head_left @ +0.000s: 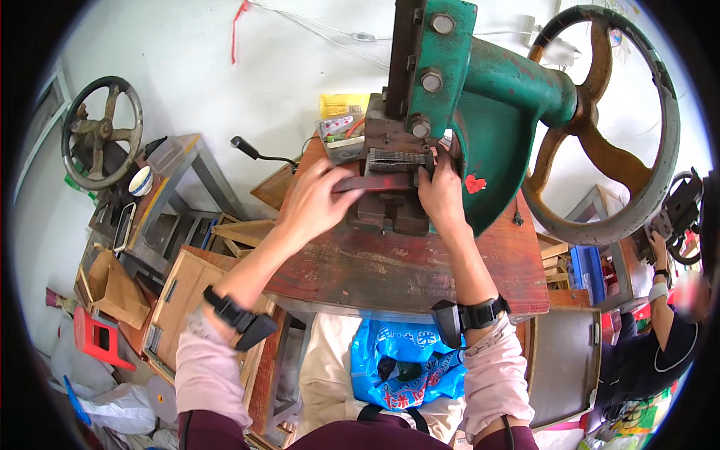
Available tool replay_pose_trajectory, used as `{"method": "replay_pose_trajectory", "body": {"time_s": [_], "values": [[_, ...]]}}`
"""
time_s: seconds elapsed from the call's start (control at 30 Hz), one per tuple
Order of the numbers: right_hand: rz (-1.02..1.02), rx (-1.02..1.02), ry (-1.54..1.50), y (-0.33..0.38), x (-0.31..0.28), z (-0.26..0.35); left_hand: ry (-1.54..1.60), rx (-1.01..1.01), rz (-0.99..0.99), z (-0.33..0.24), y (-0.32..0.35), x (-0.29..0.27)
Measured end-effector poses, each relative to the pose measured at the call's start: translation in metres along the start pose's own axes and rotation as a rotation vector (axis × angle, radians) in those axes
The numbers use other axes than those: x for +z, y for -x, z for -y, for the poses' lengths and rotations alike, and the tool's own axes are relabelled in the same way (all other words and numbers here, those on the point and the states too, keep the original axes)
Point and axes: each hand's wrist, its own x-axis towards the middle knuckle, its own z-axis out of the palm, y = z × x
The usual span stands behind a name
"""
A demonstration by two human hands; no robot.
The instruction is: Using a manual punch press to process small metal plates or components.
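A green hand press (495, 150) stands on the worn reddish wooden table, with a dark metal block (390, 210) under its ram. A stack of thin grey metal strips (396, 159) lies on the block. My left hand (319, 199) is closed on one end of a dark flat bar (375, 182), which has a blurred reddish patch and lies across the front of the block. My right hand (442, 191) is at the bar's other end, beside the press frame. Its fingers are bent around the right side of the block, and what they hold is hidden.
A large handwheel (600, 127) juts out right of the press. A small tray of odds and ends (343, 139) sits behind the block. A blue plastic bag (405, 364) rests on my lap. At the far right a co-worker (660, 337) reaches toward another machine. A red stool (97, 337) stands left.
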Motion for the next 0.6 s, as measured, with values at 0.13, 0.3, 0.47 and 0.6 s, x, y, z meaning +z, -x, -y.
{"method": "replay_pose_trajectory", "body": {"time_s": [0.13, 0.3, 0.47, 0.6], "values": [[0.202, 0.079, -0.042, 0.022, -0.041, 0.031, -0.068, -0.249, 0.045, 0.0, -0.04, 0.024], [0.25, -0.08, -0.006, 0.047, -0.119, 0.025, -0.206, -0.271, 0.122, 0.008, -0.037, 0.035], [0.11, -0.084, 0.079, 0.044, -0.196, 0.043, -0.183, -0.32, 0.2, -0.002, -0.04, 0.044], [-0.165, -0.463, 0.42, 0.016, -0.251, 0.076, -0.186, -0.406, 0.236, -0.005, -0.042, 0.035]]}}
